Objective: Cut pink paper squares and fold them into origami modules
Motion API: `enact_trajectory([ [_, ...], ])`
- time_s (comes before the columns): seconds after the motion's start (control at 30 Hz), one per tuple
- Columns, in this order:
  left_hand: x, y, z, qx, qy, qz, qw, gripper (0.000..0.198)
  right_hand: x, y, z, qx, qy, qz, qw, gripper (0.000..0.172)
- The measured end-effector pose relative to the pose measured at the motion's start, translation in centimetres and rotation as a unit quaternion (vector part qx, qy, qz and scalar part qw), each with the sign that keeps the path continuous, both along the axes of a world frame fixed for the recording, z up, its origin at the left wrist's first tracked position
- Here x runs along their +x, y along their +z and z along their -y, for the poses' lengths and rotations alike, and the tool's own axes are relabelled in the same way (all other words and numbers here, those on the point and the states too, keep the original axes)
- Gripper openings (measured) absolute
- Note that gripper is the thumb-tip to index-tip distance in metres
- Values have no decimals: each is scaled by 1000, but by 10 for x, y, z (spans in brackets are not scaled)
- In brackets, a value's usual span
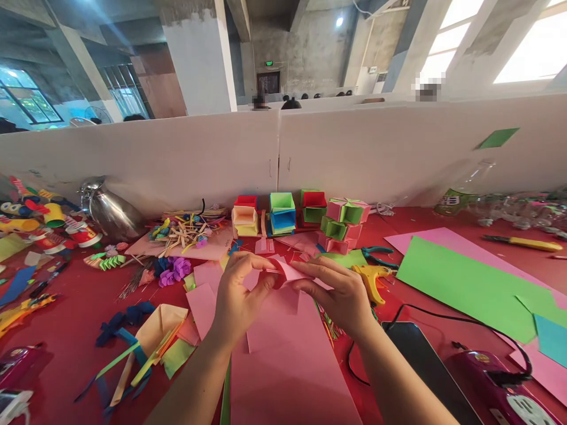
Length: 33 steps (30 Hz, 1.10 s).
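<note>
Pinching pink paper (287,273), both hands' fingers (261,262) meet.

Paper-strewn red table (80,307)

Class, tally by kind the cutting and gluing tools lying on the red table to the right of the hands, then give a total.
Yellow plastic hot-glue gun: 1
Teal-handled scissors: 1
Yellow-handled utility knife: 1
Total: 3
Not counted: the folded pink paper piece pinched between the left hand and the right hand.
</note>
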State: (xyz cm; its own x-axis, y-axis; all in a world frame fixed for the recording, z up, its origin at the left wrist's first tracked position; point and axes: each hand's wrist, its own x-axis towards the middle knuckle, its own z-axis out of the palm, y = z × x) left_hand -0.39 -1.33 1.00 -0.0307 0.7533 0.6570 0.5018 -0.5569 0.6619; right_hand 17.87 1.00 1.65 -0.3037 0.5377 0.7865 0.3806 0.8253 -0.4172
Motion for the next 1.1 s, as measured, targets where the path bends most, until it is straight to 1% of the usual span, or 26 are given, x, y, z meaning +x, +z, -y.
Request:
enact_trajectory([
  [0.1,0,-1,-1,20,20,-12,1000,7,0,-1,0,-6,-6,-3,1000,24],
  [0.23,0,-1,-2,44,28,-21,998,8,0,-2,1,-9,-17,-9,1000,23],
  [0.37,0,-1,-2,48,16,-17,999,10,1,0,1,-20,-15,-15,1000,24],
  [0.53,0,1,-1,50,0,-11,999,9,2,2,1,-72,-2,-32,997,24],
  [0.63,2,1,-1,55,-5,2,998,6,2,2,1,-88,14,-58,994,22],
  [0.73,5,-1,-3,45,15,69,996,27,3,2,1,-89,21,-86,992,22],
  [0.77,6,-1,-3,35,25,90,995,31,3,2,1,-89,21,-93,991,23],
  [0.8,6,-2,-3,21,33,100,994,31,2,2,1,-89,20,-98,991,23],
  [0.87,6,-2,-3,-5,34,86,996,22,2,2,1,-85,21,-103,991,24],
  [0.97,5,-1,-1,1,7,54,999,11,2,1,0,-78,17,-104,991,25],
  [1.03,5,-1,0,12,-15,63,998,7,2,1,0,-80,9,-98,992,25],
  [1.1,5,-2,1,-3,-39,89,995,8,2,1,1,-86,4,-91,992,24],
])
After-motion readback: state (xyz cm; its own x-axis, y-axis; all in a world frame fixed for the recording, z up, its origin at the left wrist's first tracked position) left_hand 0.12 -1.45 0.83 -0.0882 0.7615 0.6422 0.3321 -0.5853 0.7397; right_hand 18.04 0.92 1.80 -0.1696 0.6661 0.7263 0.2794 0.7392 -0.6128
